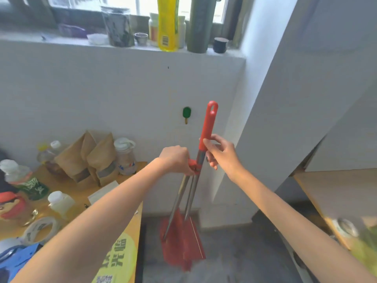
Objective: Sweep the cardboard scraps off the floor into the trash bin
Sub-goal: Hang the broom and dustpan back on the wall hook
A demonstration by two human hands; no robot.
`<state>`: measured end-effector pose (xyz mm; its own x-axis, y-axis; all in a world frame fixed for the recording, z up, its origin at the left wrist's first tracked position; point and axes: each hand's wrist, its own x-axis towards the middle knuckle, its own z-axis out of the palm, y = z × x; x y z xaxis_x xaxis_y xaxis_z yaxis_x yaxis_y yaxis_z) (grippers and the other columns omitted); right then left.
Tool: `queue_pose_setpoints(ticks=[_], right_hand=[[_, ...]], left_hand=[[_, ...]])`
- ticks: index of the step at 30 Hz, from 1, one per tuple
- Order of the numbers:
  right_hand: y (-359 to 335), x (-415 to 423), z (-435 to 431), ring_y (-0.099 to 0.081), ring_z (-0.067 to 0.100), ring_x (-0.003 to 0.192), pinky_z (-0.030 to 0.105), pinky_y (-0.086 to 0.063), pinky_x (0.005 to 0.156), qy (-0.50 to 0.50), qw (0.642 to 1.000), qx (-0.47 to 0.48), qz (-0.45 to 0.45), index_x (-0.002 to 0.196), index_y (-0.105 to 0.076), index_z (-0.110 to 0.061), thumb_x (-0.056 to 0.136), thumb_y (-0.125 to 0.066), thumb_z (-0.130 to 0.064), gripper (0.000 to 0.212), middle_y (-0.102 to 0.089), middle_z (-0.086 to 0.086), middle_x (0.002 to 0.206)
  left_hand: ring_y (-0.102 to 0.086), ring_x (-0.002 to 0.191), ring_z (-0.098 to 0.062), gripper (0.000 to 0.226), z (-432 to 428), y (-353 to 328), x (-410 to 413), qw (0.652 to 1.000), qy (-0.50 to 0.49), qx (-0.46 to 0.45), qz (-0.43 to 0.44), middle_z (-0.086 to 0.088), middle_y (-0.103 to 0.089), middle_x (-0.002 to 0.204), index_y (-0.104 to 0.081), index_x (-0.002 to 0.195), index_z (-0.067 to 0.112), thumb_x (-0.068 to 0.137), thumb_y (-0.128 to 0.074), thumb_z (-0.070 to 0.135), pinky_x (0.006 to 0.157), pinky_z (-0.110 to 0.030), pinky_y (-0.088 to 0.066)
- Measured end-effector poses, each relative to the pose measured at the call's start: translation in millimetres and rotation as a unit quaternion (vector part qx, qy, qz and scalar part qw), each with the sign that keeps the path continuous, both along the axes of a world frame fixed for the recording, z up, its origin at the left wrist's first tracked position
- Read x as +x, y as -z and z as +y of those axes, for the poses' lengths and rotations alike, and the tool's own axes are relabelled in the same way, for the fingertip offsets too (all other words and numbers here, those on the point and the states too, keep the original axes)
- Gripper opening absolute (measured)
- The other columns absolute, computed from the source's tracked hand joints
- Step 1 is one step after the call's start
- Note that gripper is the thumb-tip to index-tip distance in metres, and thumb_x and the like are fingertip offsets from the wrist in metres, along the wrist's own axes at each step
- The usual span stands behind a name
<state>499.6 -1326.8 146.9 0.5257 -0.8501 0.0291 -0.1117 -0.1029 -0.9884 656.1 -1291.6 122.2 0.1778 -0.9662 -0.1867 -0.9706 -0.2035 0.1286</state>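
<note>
A red broom and a red dustpan stand together upright against the white wall, their metal poles side by side. My right hand grips the broom's red handle grip near its lower end. My left hand is closed on the red clip at the top of the dustpan's pole. The broom head and dustpan pan rest on the grey floor. No cardboard scraps and no trash bin are in view.
A wooden table at the left holds bottles, brown paper bags and a tape roll. A windowsill above carries jars and a yellow bottle. A white pillar and a cardboard box stand at the right.
</note>
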Motion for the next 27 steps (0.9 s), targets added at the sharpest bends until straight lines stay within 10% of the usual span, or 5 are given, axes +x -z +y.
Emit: queue_pose_setpoints(ticks=[27], right_hand=[[84, 88, -115, -0.034, 0.006, 0.032, 0.017, -0.03, 0.033, 0.015, 0.996, 0.045, 0.077, 0.094, -0.06, -0.012, 0.1, -0.044, -0.016, 0.017, -0.04, -0.006, 0.038]], left_hand=[[-0.065, 0.08, -0.023, 0.04, -106, 105, 73, 0.999, 0.03, -0.025, -0.004, 0.0, -0.068, 0.077, -0.056, 0.071, 0.024, 0.079, -0.057, 0.063, 0.061, -0.029, -0.042]])
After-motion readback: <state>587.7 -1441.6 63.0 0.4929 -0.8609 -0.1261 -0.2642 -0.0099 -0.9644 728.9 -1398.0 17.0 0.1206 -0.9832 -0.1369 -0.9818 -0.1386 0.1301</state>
